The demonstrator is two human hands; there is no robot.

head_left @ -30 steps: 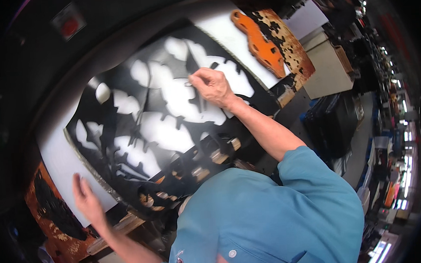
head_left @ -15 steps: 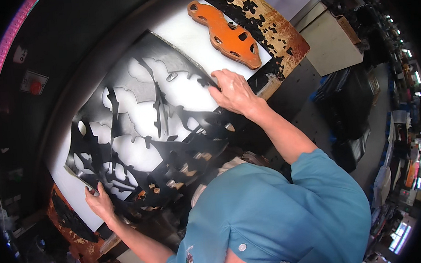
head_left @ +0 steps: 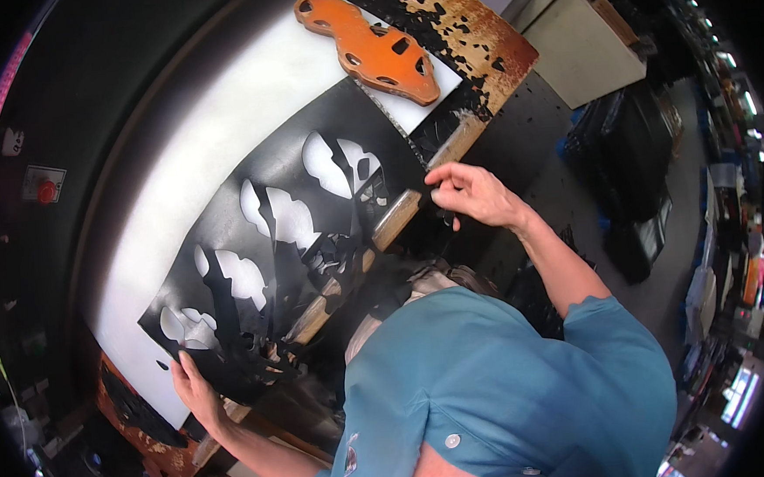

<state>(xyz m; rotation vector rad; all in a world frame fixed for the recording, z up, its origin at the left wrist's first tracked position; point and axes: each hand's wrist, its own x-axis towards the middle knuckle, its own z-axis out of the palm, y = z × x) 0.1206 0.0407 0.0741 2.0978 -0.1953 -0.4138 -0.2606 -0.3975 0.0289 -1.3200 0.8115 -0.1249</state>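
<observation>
Looking down past a teal shirt (head_left: 512,362) with a white button (head_left: 452,440) showing. Got a left hand (head_left: 197,391) at the lower-left edge of a big floppy black sheet (head_left: 285,161), fingertips right up at the rim. Can't tell if pinched on it or just resting there tbh. Got a right hand (head_left: 476,196) over by the sheet's right edge, with fingers curled and thumb close by; can't tell there either whether clamped on it or only beside it. Can see bits of a worn wooden strip (head_left: 397,220) along the near side. Found the sheet, full of odd-shaped cutouts, lying over the near part of a white board (head_left: 208,118). Further up, can spot an orange plate (head_left: 379,55) with holes on the board, right by the sheet's upper corner. Past that, can make out a rusty panel (head_left: 510,51) with black flecks, then a cream box (head_left: 585,55) off to the right.
</observation>
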